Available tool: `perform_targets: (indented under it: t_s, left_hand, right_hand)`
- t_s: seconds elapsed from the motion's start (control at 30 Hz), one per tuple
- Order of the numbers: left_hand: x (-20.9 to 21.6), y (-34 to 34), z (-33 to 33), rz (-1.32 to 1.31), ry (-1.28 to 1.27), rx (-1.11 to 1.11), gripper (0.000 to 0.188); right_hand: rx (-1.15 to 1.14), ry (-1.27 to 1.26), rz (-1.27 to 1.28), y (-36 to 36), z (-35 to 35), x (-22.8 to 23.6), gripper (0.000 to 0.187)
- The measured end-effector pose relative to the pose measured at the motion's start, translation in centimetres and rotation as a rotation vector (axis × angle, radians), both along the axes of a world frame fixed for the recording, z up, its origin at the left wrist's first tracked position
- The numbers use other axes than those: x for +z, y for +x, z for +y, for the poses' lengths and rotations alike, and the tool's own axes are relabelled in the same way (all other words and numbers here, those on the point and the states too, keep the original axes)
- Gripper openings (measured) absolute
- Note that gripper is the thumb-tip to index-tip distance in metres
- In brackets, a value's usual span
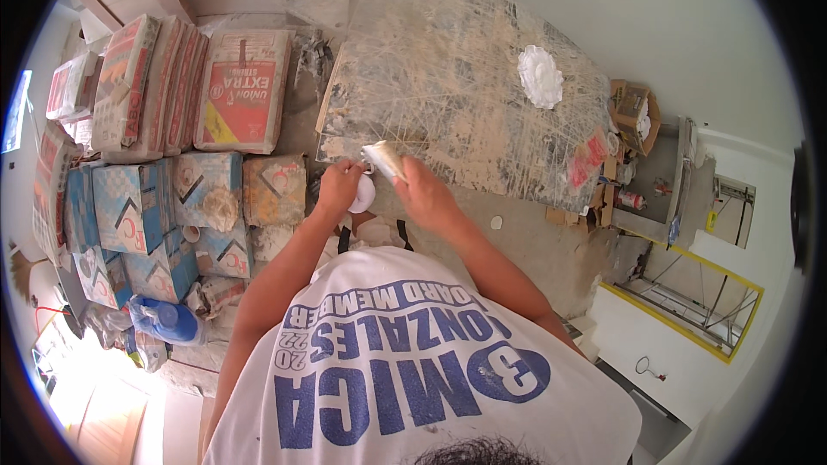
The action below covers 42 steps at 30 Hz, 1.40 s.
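My right hand [424, 195] is closed around a short pale cream-and-tan piece [384, 160]. It looks flat or tube-like, and its exact kind is unclear. Close beside it, my left hand [341, 186] has its fingers pinched together at the edge of a white round thing [363, 196], small and smooth, which could be a roll or a lid. Both hands are held in front of my body, just off the near edge of a large scratched, plaster-smeared board [457, 60]. A heap of white paste [540, 77] lies toward the board's right side.
Stacked red-and-white sacks [241, 90] and blue-and-white boxes [129, 207] fill the left side, with a blue plastic container [168, 320] below them. At the right stand an open cardboard box [635, 116] and a yellow-edged frame [689, 301]. Concrete floor [517, 250] shows beneath the board.
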State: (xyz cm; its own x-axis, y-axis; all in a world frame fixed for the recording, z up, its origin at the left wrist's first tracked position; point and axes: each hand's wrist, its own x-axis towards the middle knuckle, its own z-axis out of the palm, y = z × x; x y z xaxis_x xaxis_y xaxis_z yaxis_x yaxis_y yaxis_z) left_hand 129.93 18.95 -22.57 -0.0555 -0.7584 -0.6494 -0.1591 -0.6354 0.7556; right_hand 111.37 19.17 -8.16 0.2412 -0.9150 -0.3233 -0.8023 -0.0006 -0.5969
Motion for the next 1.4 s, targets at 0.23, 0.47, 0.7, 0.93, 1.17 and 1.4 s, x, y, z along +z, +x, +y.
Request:
perform_targets:
  t_s: [0.23, 0.47, 0.7, 0.93, 1.17, 1.4]
  left_hand:
    - [0.1, 0.7, 0.7, -0.232, -0.108, -0.068, 0.038]
    - [0.9, 0.5, 1.2, -0.139, -0.053, 0.075, 0.037]
    - [1.1, -0.2, 1.3, -0.093, -0.068, 0.133, 0.036]
    - [0.1, -0.2, 1.6, -0.094, -0.078, 0.136, 0.035]
    - [-0.1, 0.2, 1.7, -0.093, -0.116, 0.123, 0.035]
    - [-0.1, -0.1, 1.6, -0.12, -0.13, 0.128, 0.034]
  right_hand:
    - [-0.026, -0.103, 0.012, 0.5, 0.5, -3.4, 0.026]
    - [-0.029, -0.062, -0.082, 1.7, 1.1, -2.0, 0.026]
    - [-0.006, -0.038, -0.037, 3.3, 2.4, -4.1, 0.028]
    - [-0.002, -0.066, -0.038, 3.8, 3.1, -4.0, 0.028]
    - [0.015, -0.073, 0.018, 5.5, 2.6, -3.8, 0.026]
    - [0.048, -0.044, 0.063, 5.2, 2.2, -3.5, 0.025]
